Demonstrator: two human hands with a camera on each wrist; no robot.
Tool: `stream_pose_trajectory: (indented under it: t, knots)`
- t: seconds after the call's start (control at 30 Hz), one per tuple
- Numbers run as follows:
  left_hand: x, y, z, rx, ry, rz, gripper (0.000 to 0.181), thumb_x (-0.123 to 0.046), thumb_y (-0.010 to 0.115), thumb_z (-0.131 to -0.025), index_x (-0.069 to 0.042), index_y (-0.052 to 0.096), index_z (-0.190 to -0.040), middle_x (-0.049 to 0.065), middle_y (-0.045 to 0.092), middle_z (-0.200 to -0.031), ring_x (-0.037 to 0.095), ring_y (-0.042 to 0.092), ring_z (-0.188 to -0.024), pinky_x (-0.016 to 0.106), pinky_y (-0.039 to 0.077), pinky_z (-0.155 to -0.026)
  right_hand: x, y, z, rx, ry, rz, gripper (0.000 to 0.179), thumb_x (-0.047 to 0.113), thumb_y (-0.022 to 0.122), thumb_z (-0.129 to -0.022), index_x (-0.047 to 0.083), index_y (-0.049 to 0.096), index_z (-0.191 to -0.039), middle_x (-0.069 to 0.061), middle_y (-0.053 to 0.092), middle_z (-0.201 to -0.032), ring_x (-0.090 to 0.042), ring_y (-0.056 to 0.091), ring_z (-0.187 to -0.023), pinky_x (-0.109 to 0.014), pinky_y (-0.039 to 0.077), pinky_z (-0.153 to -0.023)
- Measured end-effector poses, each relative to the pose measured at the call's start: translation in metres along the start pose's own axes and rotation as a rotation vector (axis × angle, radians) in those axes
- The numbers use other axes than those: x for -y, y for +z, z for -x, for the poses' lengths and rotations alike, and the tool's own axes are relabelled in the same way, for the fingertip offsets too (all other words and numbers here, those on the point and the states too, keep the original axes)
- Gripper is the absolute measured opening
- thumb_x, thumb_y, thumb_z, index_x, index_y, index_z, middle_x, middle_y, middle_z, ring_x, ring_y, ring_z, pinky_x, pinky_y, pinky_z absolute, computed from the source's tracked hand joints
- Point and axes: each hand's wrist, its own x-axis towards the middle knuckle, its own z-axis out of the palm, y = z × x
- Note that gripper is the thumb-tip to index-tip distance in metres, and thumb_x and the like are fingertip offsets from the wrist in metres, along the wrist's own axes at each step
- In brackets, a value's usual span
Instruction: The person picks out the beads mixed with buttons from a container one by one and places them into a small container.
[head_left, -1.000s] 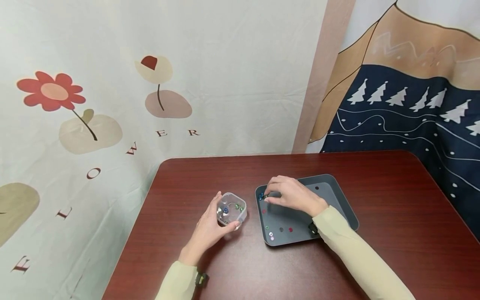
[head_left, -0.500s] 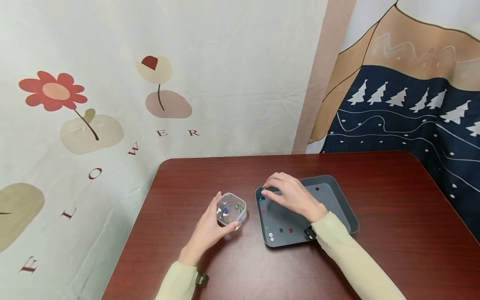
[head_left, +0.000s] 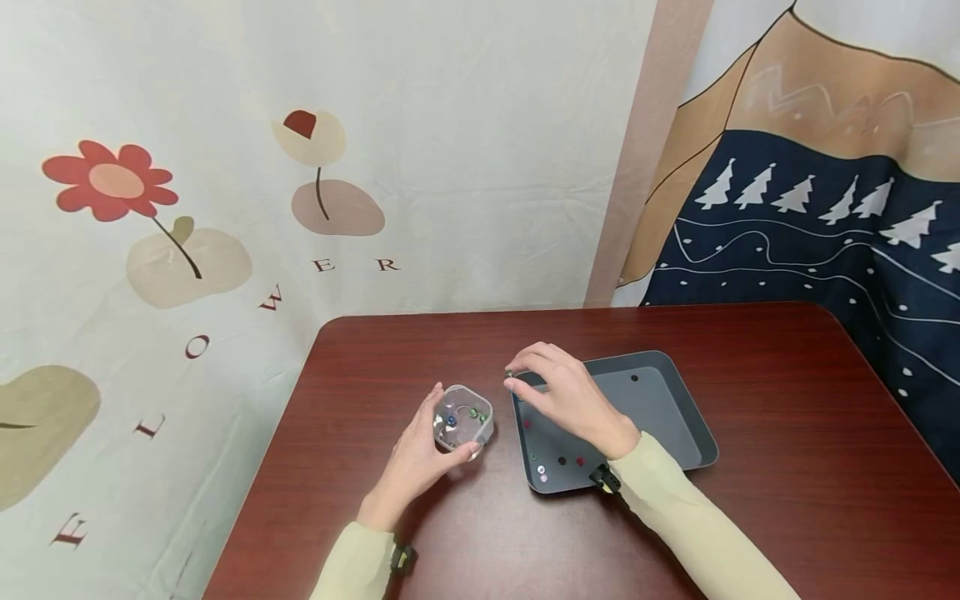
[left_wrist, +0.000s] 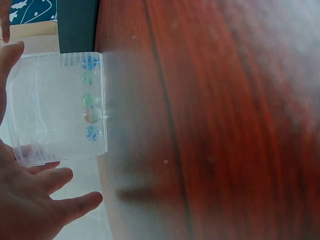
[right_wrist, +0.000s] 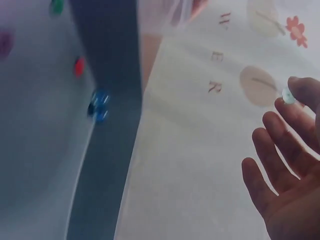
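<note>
My left hand grips a clear plastic box, thumb and fingers on opposite sides. Several blue and green glass marbles lie along its bottom in the left wrist view. Between thumb and forefinger of my right hand is a pale, clear glass marble. That hand is raised over the left rim of the grey tray, its other fingers spread in the right wrist view. Blue marbles sit in the tray against its wall, partly hidden by the hand in the head view.
In the tray lie small flat-looking pieces: a red piece, a dark piece and white pieces. The reddish-brown table runs back to a printed cloth. A strip of tabletop separates box and tray.
My right hand has lifted from the tray's back left corner and moved left to its rim, with the marble pinched. The left hand and the box have stayed in place.
</note>
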Motion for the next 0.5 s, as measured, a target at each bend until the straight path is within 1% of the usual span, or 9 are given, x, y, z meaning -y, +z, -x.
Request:
stream_pose_trajectory:
  t: [0.2, 0.3, 0.37, 0.5]
  knots:
    - [0.001, 0.0, 0.001, -0.008, 0.014, -0.003, 0.106, -0.053, 0.086, -0.079, -0.009, 0.033, -0.16, 0.006, 0.033, -0.167, 0.035, 0.049, -0.14, 0.062, 0.046, -0.104, 0.02, 0.013, -0.003, -0.022, -0.029, -0.026, 0.016, 0.022, 0.079, -0.094, 0.014, 0.077, -0.108, 0.004, 0.069, -0.108, -0.012, 0.063, -0.101, -0.032, 0.055, -0.084]
    - [0.0, 0.0, 0.001, -0.009, 0.023, -0.007, 0.105, -0.052, 0.086, -0.08, -0.008, 0.034, -0.16, 0.007, 0.033, -0.167, 0.035, 0.049, -0.141, 0.062, 0.046, -0.104, 0.028, 0.02, -0.005, -0.023, -0.031, -0.038, 0.017, 0.021, 0.079, -0.094, 0.013, 0.077, -0.108, 0.003, 0.07, -0.108, -0.013, 0.064, -0.1, -0.033, 0.055, -0.085]
    - [0.0, 0.0, 0.001, -0.009, 0.03, -0.016, 0.104, -0.052, 0.086, -0.08, -0.007, 0.035, -0.159, 0.008, 0.033, -0.167, 0.036, 0.048, -0.142, 0.062, 0.046, -0.104, 0.032, 0.025, -0.005, -0.019, -0.03, -0.034, 0.017, 0.022, 0.079, -0.094, 0.013, 0.077, -0.108, 0.003, 0.07, -0.108, -0.013, 0.064, -0.101, -0.033, 0.055, -0.085]
    - [0.001, -0.001, 0.001, -0.003, 0.04, -0.048, 0.104, -0.053, 0.085, -0.08, -0.007, 0.035, -0.159, 0.009, 0.031, -0.168, 0.035, 0.041, -0.147, 0.063, 0.043, -0.106, 0.038, 0.035, -0.005, -0.002, -0.022, -0.005, 0.016, 0.023, 0.078, -0.094, 0.014, 0.077, -0.107, 0.003, 0.07, -0.108, -0.013, 0.064, -0.099, -0.032, 0.055, -0.084]
